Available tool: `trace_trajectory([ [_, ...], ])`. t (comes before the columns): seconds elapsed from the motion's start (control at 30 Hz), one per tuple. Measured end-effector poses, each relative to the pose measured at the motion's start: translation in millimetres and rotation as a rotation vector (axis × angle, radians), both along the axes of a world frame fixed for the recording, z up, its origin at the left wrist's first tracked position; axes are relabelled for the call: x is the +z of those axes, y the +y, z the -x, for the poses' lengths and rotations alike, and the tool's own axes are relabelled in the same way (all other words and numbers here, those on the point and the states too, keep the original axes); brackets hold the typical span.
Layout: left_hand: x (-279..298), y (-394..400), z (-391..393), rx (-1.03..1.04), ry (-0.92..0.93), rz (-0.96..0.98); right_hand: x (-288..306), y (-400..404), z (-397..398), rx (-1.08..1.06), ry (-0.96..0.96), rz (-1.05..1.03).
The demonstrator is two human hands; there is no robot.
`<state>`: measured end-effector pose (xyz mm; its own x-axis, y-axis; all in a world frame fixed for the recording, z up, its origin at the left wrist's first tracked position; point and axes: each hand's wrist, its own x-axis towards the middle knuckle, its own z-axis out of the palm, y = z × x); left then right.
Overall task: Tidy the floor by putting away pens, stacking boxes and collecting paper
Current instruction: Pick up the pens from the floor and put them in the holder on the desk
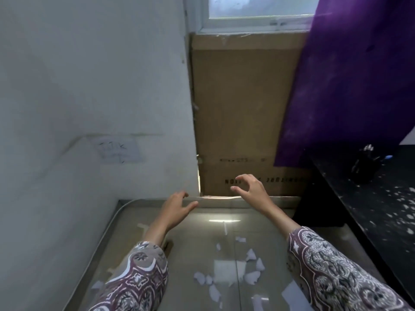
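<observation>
Both hands reach forward over the glossy beige tiled floor (197,250) toward a tall brown cardboard box (242,108) that stands upright against the wall below a white-framed window (258,16); the left hand (177,207) is held low near the foot of the box, fingers loosely spread and lightly bent, holding nothing; whether its fingertips touch the pale skirting strip there I cannot tell; the right hand (251,190) hovers in front of the box's lower printed face, fingers and thumb curved into an open claw with a clear gap between them, gripping nothing; both forearms wear patterned maroon-and-grey sleeves (332,272). The torn white paper scraps (253,259) lie scattered on the floor between the arms, nearer the camera than the hands, around a flat white square sheet (229,272); further white pieces lie toward the bottom edge. A purple curtain (350,86) hangs to the right of the box, overlapping its right edge; beneath it a black speckled counter (386,203) carries a dark pen holder (366,164), blurred, with a few pens standing in it. A white painted wall (89,86) fills the left side, with faint scribbles on it.
</observation>
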<state>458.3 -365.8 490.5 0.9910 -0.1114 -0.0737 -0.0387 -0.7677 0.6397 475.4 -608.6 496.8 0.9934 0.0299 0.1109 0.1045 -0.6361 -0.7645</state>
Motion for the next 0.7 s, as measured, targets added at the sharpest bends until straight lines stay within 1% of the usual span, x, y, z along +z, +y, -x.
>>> trace_trajectory([
  [0.2, -31.5, 94.5, 44.4, 0.207, 0.098, -0.014, -25.2, 86.7, 12.8, 0.157, 0.090, 0.031],
  [0.33, -59.6, 135.9, 71.4, 0.333, 0.174, 0.043, -56.6, 132.9, 11.7, 0.275, 0.152, 0.077],
  [0.4, -78.1, 151.1, 85.1, 0.363, 0.234, 0.061, -73.9, 152.2, 11.3, 0.323, 0.189, 0.097],
  [0.6, -137.3, 189.3, 124.5, 0.487, 0.329, 0.088, -149.2, 212.5, 9.9, 0.534, 0.284, 0.244],
  [0.7, -171.4, 201.0, 137.1, 0.566, 0.334, 0.093, -189.0, 235.6, 9.8, 0.625, 0.319, 0.294],
])
